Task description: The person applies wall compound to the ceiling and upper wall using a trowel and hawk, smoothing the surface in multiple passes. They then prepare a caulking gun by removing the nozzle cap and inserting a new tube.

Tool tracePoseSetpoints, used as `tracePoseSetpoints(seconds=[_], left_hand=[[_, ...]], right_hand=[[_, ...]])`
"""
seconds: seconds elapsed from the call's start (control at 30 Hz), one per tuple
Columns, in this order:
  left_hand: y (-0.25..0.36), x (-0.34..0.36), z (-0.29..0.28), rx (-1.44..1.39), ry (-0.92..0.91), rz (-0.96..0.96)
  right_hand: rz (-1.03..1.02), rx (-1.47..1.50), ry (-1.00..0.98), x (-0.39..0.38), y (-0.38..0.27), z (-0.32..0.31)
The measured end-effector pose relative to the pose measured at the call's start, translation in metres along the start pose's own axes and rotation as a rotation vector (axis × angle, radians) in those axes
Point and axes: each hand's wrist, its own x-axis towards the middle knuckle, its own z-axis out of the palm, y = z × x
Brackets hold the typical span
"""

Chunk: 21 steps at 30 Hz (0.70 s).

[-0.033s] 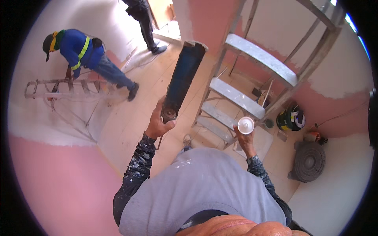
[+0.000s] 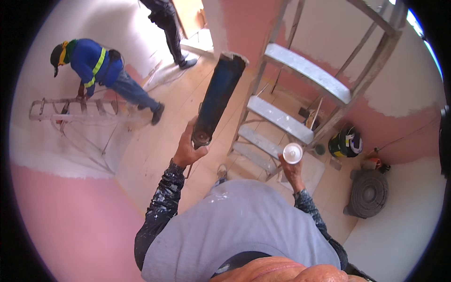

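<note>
In my left hand is a caulking gun with a dark blue half-round barrel, stained and smeared. Its barrel points up and away from me, and my fingers wrap around its rear end. A thin metal rod hangs below that hand. My right hand grips a white sealant cartridge, its round end with the short threaded tip facing up. The cartridge and the gun are apart, held at about the same height in front of my body. The rest of the cartridge is hidden under its end.
A paint-spotted stepladder stands ahead to the right. Beyond it are a dark bucket and a round grey lid-like object. At left a person in blue bends over another ladder. Another person's legs show by the doorway.
The view has shifted slightly, so the stepladder sits a little further left and lower. Both hands keep the same hold.
</note>
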Motion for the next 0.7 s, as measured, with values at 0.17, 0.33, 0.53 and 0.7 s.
tracePoseSetpoints(seconds=[0.17, 0.33, 0.53, 0.7], left_hand=[[0.019, 0.036, 0.001, 0.182, -0.051, 0.225], [0.076, 0.073, 0.021, 0.305, -0.312, 0.233], [0.05, 0.05, 0.073, 0.455, -0.843, 0.232], [-0.034, 0.033, 0.131, 0.513, -0.984, 0.08]], right_hand=[[-0.011, -0.09, 0.153, -0.041, 0.01, -0.035], [0.058, -0.006, 0.333, -0.082, 0.001, -0.068], [0.283, -0.194, 0.682, -0.165, -0.047, -0.087], [0.563, -0.221, 1.005, -0.237, -0.102, -0.064]])
